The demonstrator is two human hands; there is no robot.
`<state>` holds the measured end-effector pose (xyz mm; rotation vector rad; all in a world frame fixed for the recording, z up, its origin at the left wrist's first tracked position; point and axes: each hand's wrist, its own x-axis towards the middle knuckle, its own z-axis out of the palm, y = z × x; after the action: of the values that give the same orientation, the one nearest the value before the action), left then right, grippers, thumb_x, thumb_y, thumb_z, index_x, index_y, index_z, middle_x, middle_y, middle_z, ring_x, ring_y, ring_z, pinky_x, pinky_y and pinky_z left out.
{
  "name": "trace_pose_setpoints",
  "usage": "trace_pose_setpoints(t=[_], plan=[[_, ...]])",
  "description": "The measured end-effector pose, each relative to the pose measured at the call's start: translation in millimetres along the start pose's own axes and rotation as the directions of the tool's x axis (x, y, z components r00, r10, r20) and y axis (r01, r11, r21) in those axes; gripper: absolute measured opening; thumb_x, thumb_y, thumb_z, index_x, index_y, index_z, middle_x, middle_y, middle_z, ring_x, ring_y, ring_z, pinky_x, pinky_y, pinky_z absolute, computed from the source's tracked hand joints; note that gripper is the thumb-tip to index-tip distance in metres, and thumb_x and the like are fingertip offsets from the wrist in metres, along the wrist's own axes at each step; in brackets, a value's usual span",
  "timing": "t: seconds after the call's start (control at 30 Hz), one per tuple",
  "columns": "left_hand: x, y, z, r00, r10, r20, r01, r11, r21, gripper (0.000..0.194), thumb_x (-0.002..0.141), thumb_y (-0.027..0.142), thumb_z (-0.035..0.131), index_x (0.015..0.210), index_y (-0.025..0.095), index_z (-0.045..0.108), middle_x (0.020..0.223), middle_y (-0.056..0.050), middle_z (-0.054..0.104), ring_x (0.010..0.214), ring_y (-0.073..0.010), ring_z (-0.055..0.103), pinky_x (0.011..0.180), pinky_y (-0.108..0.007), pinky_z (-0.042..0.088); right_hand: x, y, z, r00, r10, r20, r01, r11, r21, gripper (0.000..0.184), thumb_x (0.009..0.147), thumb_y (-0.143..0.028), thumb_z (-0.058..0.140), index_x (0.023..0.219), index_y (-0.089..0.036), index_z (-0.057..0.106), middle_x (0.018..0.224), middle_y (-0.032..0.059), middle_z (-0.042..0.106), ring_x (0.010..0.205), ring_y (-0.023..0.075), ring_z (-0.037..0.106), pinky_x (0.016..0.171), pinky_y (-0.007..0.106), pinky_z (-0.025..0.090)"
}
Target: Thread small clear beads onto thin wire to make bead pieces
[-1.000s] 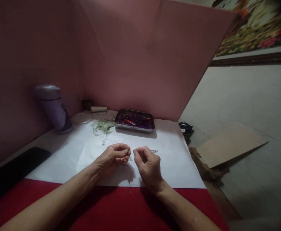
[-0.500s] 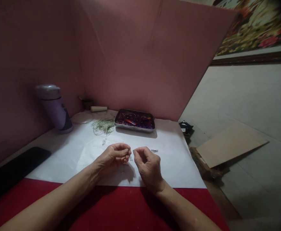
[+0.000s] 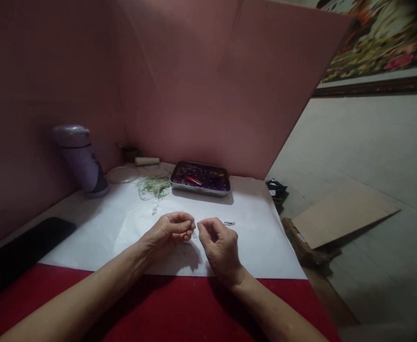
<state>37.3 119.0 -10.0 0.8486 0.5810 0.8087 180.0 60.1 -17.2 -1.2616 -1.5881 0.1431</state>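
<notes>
My left hand (image 3: pixel 174 229) is closed in a pinch above the white paper (image 3: pixel 258 251); what lies between its fingertips is too small to name. Close beside it, with a narrow gap between, my right hand (image 3: pixel 221 244) also pinches thumb against finger, and its contents cannot be made out. Just past the gap lie a few small silvery rings (image 3: pixel 194 235) on the paper. More little rings (image 3: pixel 154 209) are scattered behind my left hand. A small slim metallic object (image 3: pixel 229 223) rests behind my right hand.
Behind the hands stand a metal tray (image 3: pixel 201 191) of dark purple beads with a red tool in it, and a tangle of green thread (image 3: pixel 154 188). A purple bottle (image 3: pixel 83 164) and a black slab (image 3: pixel 40 242) are at left. Cardboard (image 3: pixel 345 213) lies off the right edge.
</notes>
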Motion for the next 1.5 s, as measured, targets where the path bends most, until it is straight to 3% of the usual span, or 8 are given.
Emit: trace_pose_setpoints(t=[1.0,1.13,1.3,1.37,1.5], plan=[[0,-1,1.7,0.999,0.029,0.013,-0.030,0.998,0.046,0.015,0.058,0.015,0.076,0.066,0.010,0.064,0.057,-0.002,0.059,0.049,-0.0073,0.050,0.051,-0.020,0.039,-1,-1,1,0.998,-0.018,0.054,0.016,0.999,0.029,0.015,0.084,-0.023,0.049,0.077,-0.016,0.060,0.064,0.0020,0.063,0.052,0.0106,0.054,0.052,0.021,0.041],[1,-2,0.7,0.998,0.055,0.014,-0.057,0.990,0.127,0.017,0.060,0.020,0.075,0.061,0.010,0.061,0.056,-0.003,0.061,0.047,-0.0090,0.052,0.048,-0.021,0.039,1,-2,1,0.992,0.091,0.086,-0.106,0.977,0.183,0.015,0.083,-0.025,0.051,0.076,-0.015,0.060,0.061,0.0009,0.060,0.052,0.0106,0.053,0.052,0.021,0.042],[3,-5,-2.7,0.991,0.127,-0.031,-0.114,0.956,0.269,0.021,0.065,0.025,0.070,0.058,0.012,0.056,0.057,-0.004,0.062,0.044,-0.0102,0.052,0.044,-0.022,0.039,6,1,3,0.913,0.335,0.233,-0.407,0.791,0.456,0.019,0.081,-0.031,0.053,0.075,-0.014,0.056,0.053,-0.0030,0.055,0.037,0.0072,0.046,0.038,0.019,0.038],[4,-4,-3.4,0.990,0.132,-0.042,-0.114,0.948,0.298,0.022,0.065,0.026,0.070,0.058,0.012,0.055,0.055,-0.003,0.061,0.043,-0.0096,0.050,0.043,-0.022,0.038,8,1,2,0.904,0.354,0.238,-0.426,0.772,0.471,0.019,0.081,-0.032,0.053,0.075,-0.014,0.057,0.059,-0.0004,0.060,0.037,0.0069,0.048,0.039,0.019,0.039],[3,2,-4.1,0.966,0.243,-0.083,-0.197,0.909,0.367,0.020,0.065,0.028,0.069,0.059,0.013,0.058,0.053,0.001,0.055,0.043,-0.0078,0.045,0.045,-0.022,0.036,10,2,-2,0.938,0.334,0.090,-0.343,0.866,0.364,0.019,0.080,-0.031,0.055,0.073,-0.014,0.061,0.068,0.0016,0.062,0.039,0.0059,0.048,0.042,0.021,0.039]])
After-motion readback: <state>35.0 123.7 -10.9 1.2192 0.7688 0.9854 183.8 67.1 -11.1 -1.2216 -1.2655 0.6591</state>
